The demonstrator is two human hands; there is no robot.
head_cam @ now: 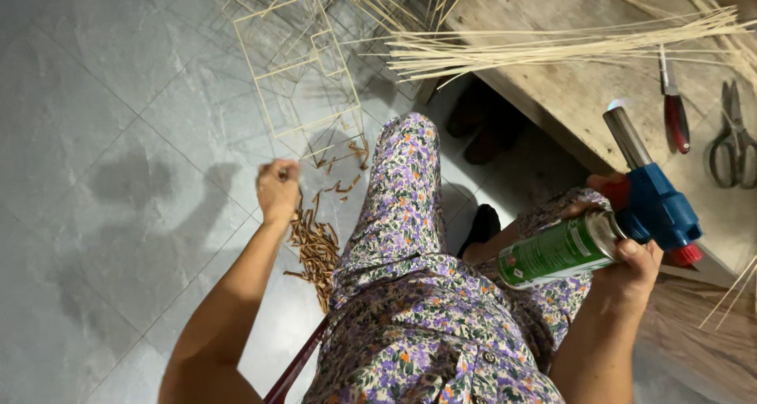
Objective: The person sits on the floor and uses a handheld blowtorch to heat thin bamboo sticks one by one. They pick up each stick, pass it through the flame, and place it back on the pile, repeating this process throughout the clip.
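Right hand (631, 266) clenched round the green gas-canister torch (599, 230) — nozzle pointing to twelve o'clock; left hand (278, 189) pinches something small — unidentifiable — above brown scraps (315, 250).

Big grey floor tiles (118, 136) are shining softly and showing dark shadows. A low wooden bench (568, 81) is standing at the top right. Under the bench, dark shoes (481, 124) are sitting in shade.

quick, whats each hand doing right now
Left hand: closed, fingers pinched over the pile of brown strips on the floor; what it grips cannot be told.
Right hand: closed around the green gas canister with the blue torch head.
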